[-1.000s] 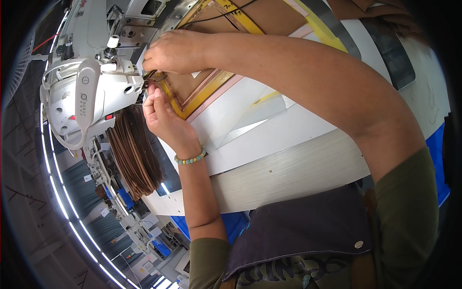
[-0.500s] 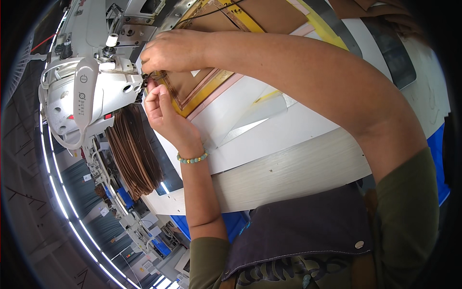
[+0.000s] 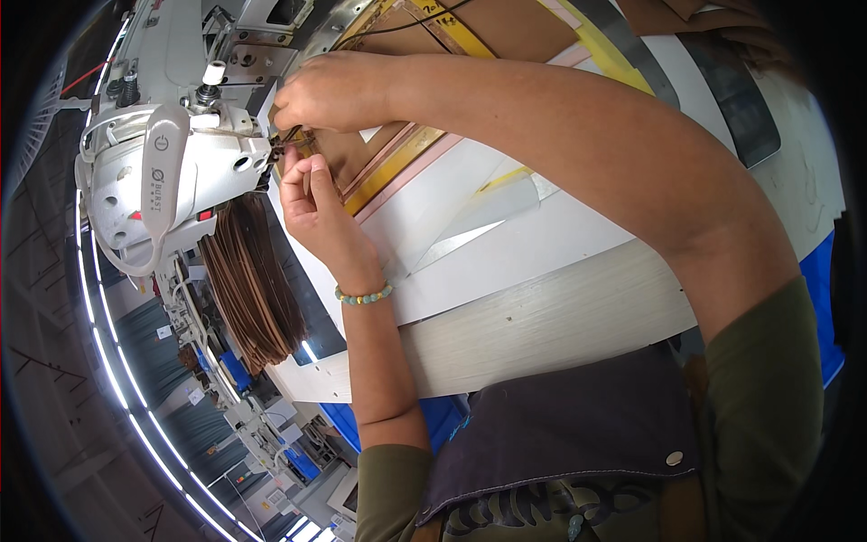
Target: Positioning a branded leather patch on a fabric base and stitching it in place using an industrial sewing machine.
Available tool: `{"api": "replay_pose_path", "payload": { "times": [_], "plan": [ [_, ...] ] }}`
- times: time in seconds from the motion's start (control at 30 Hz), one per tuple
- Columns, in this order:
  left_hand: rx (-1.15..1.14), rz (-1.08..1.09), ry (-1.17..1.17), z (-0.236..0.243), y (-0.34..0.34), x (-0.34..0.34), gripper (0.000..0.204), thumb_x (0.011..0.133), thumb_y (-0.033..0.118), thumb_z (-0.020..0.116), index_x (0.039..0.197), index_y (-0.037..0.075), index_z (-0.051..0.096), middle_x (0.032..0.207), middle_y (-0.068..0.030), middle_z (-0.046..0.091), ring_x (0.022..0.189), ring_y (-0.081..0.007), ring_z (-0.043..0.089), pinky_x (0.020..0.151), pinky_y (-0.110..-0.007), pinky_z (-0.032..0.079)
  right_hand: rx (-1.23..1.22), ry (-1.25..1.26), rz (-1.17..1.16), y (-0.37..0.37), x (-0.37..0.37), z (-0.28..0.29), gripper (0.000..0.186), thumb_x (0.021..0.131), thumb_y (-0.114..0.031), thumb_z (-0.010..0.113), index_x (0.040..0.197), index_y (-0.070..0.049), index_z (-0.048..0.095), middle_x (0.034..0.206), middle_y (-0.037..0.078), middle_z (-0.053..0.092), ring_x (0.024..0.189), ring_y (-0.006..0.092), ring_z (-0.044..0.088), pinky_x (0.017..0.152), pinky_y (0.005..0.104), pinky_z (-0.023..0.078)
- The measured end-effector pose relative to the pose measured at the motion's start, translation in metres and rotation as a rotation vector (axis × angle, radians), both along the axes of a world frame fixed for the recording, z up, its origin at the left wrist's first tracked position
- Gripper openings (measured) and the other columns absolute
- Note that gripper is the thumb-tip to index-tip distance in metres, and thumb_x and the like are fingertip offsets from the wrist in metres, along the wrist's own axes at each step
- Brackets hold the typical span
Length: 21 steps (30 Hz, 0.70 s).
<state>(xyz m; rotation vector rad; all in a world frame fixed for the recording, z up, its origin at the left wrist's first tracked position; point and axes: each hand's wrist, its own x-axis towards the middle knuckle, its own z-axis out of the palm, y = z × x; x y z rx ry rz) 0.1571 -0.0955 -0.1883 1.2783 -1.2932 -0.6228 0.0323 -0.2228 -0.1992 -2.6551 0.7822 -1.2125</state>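
In the upper left of the frame, a flat brown panel edged with yellow and pink strips [image 3: 352, 152] is seen beside the tip of a white metal sewing-machine head [image 3: 217, 172], partly covered by both hands. The right hand [image 3: 339, 95] is laid over its upper part, fingers bent and held close together toward the machine tip; whether anything is pinched cannot be told, as the fingertips are hidden. The left hand [image 3: 314, 200], worn with a bracelet of green and yellow beads [image 3: 364, 296], is placed just below, its fingers curled and its thumb brought near the forefinger; whether the panel is gripped cannot be told. At the centre, a clear plastic sheet [image 3: 492, 215] is laid over white sheeting [image 3: 560, 226]. Left of centre, a stack of thin brown pieces [image 3: 253, 285] is seen below the machine head.
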Motion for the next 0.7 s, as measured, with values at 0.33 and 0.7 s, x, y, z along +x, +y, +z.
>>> {"api": "replay_pose_path", "payload": {
  "times": [0.33,0.7],
  "plan": [
    [-0.038,0.024,-0.04,-0.002,-0.0012,0.0005,0.006,0.1,0.006,0.063,0.1,0.0,0.064,0.153,-0.0262,0.047,0.124,-0.0175,0.058,0.099,-0.029,0.049,0.033,-0.079,-0.03,-0.0005,0.0004,-0.0039,0.018,0.09,-0.013,0.065,0.107,-0.011,0.07,0.102,0.007,0.07,0.1,0.0317,0.07,0.087,0.0442,0.056],
    [0.002,-0.031,0.036,-0.0013,0.0002,0.0065,0.008,0.1,0.008,0.064,0.103,0.0,0.066,0.16,-0.023,0.04,0.128,-0.0169,0.054,0.105,-0.029,0.045,0.218,0.006,-0.032,0.0049,-0.0005,0.001,0.017,0.096,-0.021,0.062,0.107,-0.011,0.07,0.096,0.01,0.072,0.095,0.0341,0.07,0.08,0.0474,0.055]
  ]
}}
